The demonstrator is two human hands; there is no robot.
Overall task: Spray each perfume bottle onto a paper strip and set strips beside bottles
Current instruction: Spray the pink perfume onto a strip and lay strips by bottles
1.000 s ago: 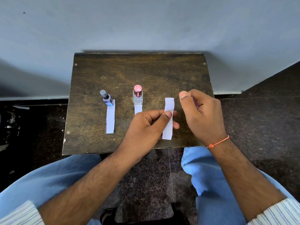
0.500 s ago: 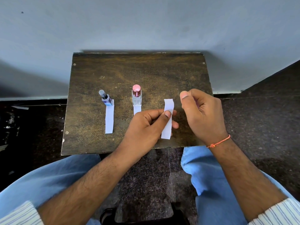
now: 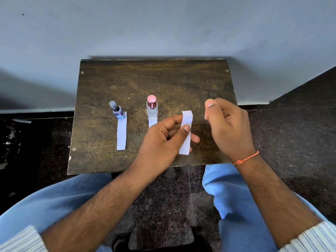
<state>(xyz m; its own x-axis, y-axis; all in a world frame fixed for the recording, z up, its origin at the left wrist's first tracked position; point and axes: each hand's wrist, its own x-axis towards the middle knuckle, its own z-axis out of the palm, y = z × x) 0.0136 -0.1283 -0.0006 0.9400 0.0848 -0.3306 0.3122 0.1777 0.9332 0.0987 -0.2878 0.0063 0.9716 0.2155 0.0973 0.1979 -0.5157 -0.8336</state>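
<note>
Little has moved since a second ago: the left hand [image 3: 161, 140] is still pinching a white paper strip [image 3: 186, 132] between thumb and fingers, and the strip's top end is now curling slightly more than before. The right hand [image 3: 225, 124] is still hovering just beside the strip with its fingers curled inward and its thumb raised; whether it is gripping something small is impossible to tell, because the palm is facing away. The held strip is standing nearly upright above the near right part of the tabletop [image 3: 163, 79], plain white and narrow, with a gentle wave along its length. A dark, worn wooden tabletop is sitting against a pale grey wall [image 3: 163, 24], with dark speckled stone floor [image 3: 291, 133] showing on both sides and between the person's knees in light blue jeans [image 3: 236, 206]. On the left of the tabletop, a bottle with a grey cap [image 3: 116, 110] and bluish glass is leaning a little, and a second paper strip [image 3: 121, 131] is lying flat beside it, its far end touching the bottle's base. Near the middle, a clear bottle with a pink cap [image 3: 151, 108] is standing upright, holding little visible liquid, with a third strip [image 3: 152, 123] lying in front of it, mostly hidden by the left hand. An orange thread bracelet [image 3: 245, 158] is circling the right wrist.
</note>
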